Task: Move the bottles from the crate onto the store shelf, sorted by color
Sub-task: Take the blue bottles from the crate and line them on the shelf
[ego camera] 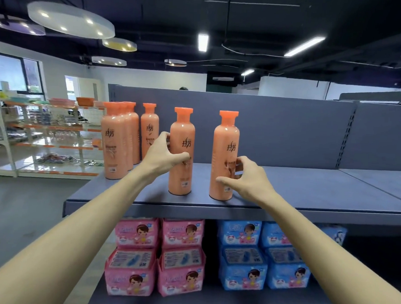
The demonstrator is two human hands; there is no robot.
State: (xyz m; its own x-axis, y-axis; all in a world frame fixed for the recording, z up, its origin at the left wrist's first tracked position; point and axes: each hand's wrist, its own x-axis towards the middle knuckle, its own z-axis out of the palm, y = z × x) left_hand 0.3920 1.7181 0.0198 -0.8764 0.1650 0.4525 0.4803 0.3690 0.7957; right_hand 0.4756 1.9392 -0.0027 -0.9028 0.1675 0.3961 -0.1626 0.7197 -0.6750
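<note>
Several orange bottles with orange caps stand upright on the grey top shelf (309, 192). A cluster of them (116, 145) stands at the left end, with one more (149, 130) behind. My left hand (164, 154) grips the middle bottle (180, 174), thumb across its front and fingers round its left side. My right hand (247, 177) holds the right bottle (225, 141), thumb over its lower front and fingers curled at its right side. Both bottles rest on the shelf near its front edge. The crate is out of view.
The shelf's right half (367, 184) and back panel (288, 133) are bare. Below, pink packs (157, 254) and blue packs (263, 255) fill the lower shelf. Another display rack (44, 139) stands across the aisle at left.
</note>
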